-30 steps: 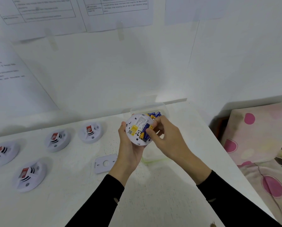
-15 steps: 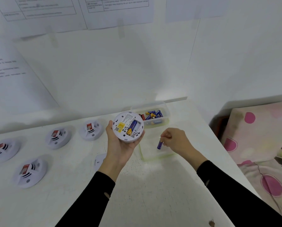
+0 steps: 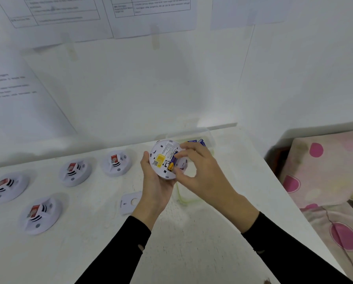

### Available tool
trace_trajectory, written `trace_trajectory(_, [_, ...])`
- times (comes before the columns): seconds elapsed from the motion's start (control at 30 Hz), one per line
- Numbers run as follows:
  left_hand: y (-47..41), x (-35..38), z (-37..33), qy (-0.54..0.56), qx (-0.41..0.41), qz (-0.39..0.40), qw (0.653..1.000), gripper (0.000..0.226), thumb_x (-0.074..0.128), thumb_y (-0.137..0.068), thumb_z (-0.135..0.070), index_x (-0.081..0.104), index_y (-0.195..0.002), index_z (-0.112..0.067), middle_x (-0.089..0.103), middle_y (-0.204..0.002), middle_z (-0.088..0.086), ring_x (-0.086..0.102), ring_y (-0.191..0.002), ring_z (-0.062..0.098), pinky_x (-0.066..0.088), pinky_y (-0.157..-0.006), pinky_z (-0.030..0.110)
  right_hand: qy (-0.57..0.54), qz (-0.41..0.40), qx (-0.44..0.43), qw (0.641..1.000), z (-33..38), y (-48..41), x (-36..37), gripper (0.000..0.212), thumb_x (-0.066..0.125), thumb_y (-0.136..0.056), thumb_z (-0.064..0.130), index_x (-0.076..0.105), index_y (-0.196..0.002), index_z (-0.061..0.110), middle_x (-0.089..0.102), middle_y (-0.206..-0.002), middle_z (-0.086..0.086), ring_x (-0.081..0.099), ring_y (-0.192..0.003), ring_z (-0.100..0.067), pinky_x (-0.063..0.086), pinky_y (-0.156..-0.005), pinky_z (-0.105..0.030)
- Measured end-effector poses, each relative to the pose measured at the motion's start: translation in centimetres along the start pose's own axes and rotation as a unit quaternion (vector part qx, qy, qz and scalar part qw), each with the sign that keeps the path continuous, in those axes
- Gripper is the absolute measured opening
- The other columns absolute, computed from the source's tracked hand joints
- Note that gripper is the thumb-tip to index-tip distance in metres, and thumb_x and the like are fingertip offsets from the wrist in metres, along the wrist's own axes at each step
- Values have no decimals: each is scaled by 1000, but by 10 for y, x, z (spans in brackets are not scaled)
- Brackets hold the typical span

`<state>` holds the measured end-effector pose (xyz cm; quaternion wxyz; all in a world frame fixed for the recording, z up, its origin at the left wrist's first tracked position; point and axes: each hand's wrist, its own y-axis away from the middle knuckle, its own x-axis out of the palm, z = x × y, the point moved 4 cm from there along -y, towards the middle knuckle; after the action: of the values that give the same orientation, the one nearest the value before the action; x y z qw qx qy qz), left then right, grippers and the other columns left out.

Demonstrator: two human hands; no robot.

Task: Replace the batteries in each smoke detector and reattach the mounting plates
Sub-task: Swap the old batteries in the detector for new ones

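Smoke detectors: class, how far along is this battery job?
Done: one mounting plate lies off on the table. In hand: left hand holds the open detector, right hand works at its battery. Left: reattaching that plate; four detectors sit face-up, state untold.

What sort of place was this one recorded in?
Likely a makeshift task station in a bedroom: printed instruction sheets taped to the wall, smoke detectors lined up on a white table, polka-dot bedding beside it.

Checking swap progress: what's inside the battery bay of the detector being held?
One purple and gold battery shows in the detector held by the left hand. The right hand pinches it and covers the bay's right side; what lies there is hidden.
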<state>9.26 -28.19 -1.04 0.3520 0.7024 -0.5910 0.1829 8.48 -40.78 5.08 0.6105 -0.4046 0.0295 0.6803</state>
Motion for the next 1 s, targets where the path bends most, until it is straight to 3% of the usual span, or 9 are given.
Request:
trace_trajectory(0.1, [1, 3, 2, -14, 23, 10, 1000, 60, 28, -103, -53, 56, -136, -12, 72, -115, 10, 70, -101, 20, 53, -96, 37, -13, 19, 8, 1000, 2, 2, 5, 33, 71, -78, 13, 60, -109, 15, 50, -132, 2, 44, -123, -9, 28, -95, -1])
trace_trajectory(0.23, [2, 7, 3, -26, 42, 27, 998, 53, 26, -104, -50, 51, -143, -22, 70, -120, 7, 67, -108, 22, 46, -102, 43, -22, 18, 33, 999, 1, 5, 8, 44, 72, -78, 12, 51, -117, 14, 54, -117, 2, 44, -108, -8, 31, -86, -1])
trace_trajectory(0.43, [2, 6, 6, -74, 70, 31, 994, 49, 26, -105, -46, 48, -144, -26, 67, -128, 8, 64, -115, 21, 54, -92, 34, -11, 7, 51, 999, -2, 6, 8, 35, 70, -74, 14, 46, -101, 13, 51, -105, -2, 43, -97, -14, 36, -79, -14])
trace_trajectory(0.7, [3, 9, 8, -93, 65, 17, 993, 60, 38, -95, -55, 47, -145, -21, 62, -135, 15, 61, -122, 26, 53, -95, 37, 11, -20, 41, 999, -5, 7, 9, 41, 67, -71, 17, 50, -108, 14, 50, -104, 3, 42, -98, -12, 35, -78, -9])
trace_trajectory(0.83, [2, 5, 7, -77, 34, -3, 996, 60, 29, -102, -55, 53, -140, -14, 65, -130, 14, 64, -118, 24, 52, -101, 39, 9, -2, 12, 1000, -4, 8, 9, 31, 64, -73, 12, 57, -103, 17, 56, -115, 3, 46, -108, -17, 44, -87, -24])
trace_trajectory(1.0, [2, 2, 1, -16, -7, -8, 1000, 61, 26, -102, -57, 63, -123, -12, 74, -110, 12, 72, -96, 21, 59, -82, 33, 45, 53, -110, 992, -18, 10, 7, 30, 51, -87, 18, 71, -108, 17, 53, -134, -9, 44, -127, -24, 39, -104, -28])
